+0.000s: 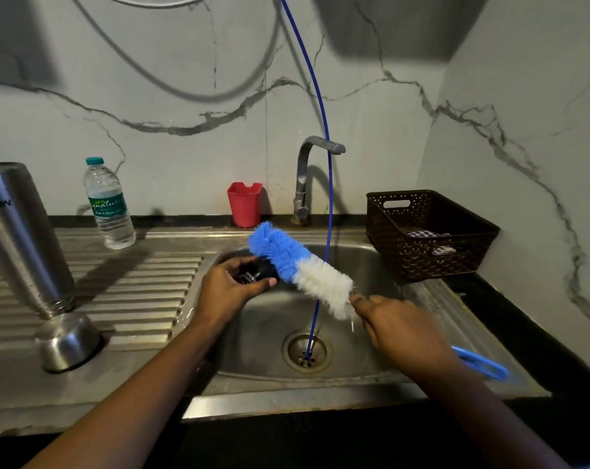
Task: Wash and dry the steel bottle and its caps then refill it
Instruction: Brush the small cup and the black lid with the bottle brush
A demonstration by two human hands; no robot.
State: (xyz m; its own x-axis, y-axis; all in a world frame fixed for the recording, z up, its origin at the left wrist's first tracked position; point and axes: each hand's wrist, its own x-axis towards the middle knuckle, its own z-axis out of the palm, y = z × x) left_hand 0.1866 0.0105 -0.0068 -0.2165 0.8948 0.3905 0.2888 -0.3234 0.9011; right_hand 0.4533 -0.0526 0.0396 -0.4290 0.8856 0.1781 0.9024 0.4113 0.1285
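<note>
The left hand (227,287) wraps its fingers round the small, hard, likely slippery cap (253,274), best held by its rim, while the right hand (400,328) grips the soft brush (297,265).

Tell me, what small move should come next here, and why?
Probably push the blue end of the brush into the dark cap and twist. The left hand holds the cap over the sink, the right hand grips the brush by its handle, and the bristles seem only to touch the cap's edge.
</note>
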